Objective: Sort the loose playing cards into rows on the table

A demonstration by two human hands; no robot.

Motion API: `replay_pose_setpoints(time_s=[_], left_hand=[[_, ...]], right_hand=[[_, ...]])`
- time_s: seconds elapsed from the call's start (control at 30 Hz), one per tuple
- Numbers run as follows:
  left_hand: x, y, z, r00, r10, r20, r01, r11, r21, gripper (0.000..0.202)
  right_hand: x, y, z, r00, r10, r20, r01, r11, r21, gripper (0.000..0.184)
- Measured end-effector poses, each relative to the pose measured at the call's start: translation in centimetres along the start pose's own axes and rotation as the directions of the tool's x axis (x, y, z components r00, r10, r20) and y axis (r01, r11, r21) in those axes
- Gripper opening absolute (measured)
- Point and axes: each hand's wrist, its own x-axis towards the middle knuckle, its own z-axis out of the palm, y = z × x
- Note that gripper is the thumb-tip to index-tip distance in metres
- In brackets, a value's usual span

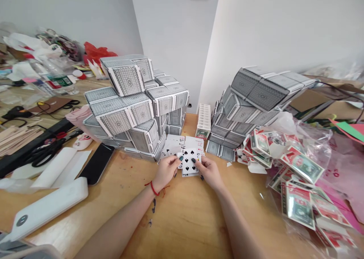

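Observation:
Between both hands, face up, is a small bunch of playing cards (188,163) with a six of spades on top. My left hand (167,171) pinches its left side with thumb and fingers; a red string bracelet is on that wrist. On the opposite side my right hand (209,172) grips the right edge, thumb on the face. Just beyond, loose face-up cards (172,141) lie spread on the wooden table (182,213). Stacked blocks made of grey-backed cards rise at the left (122,107) and at the right (250,96).
A row of card boxes (203,118) stands against the wall. Opened card boxes (298,204) and plastic wrap pile up at right. At left lie a black phone (97,163), a white handheld device (49,209), black scissors (47,154) and bottles (57,75).

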Motion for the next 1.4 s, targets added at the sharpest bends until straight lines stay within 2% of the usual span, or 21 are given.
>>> replay_pose_setpoints(time_s=[0.37, 0.6, 0.8, 1.1, 1.4], left_hand=[[-0.1, -0.6, 0.1, 1.000, 0.025, 0.015, -0.026, 0.999, 0.030, 0.034], [-0.1, -0.6, 0.2, 0.998, 0.055, 0.012, -0.055, 0.996, 0.075, 0.035], [-0.1, -0.7, 0.3, 0.997, 0.082, -0.013, -0.079, 0.988, 0.136, 0.036], [-0.1, -1.1, 0.4, 0.995, 0.092, -0.028, -0.087, 0.985, 0.149, 0.035], [0.0, -0.9, 0.5, 0.996, 0.077, -0.050, -0.068, 0.984, 0.165, 0.036]], right_hand=[[-0.1, -0.1, 0.1, 1.000, 0.004, 0.003, -0.004, 0.999, 0.040, 0.030], [0.0, 0.2, 0.0, 0.999, 0.032, 0.011, -0.032, 0.999, 0.030, 0.033], [0.0, -0.2, 0.3, 0.999, 0.031, 0.034, -0.035, 0.993, 0.116, 0.034], [0.2, 0.6, 0.1, 0.997, 0.074, 0.033, -0.076, 0.994, 0.078, 0.034], [0.3, 0.8, 0.2, 0.998, 0.045, 0.040, -0.048, 0.995, 0.090, 0.034]])
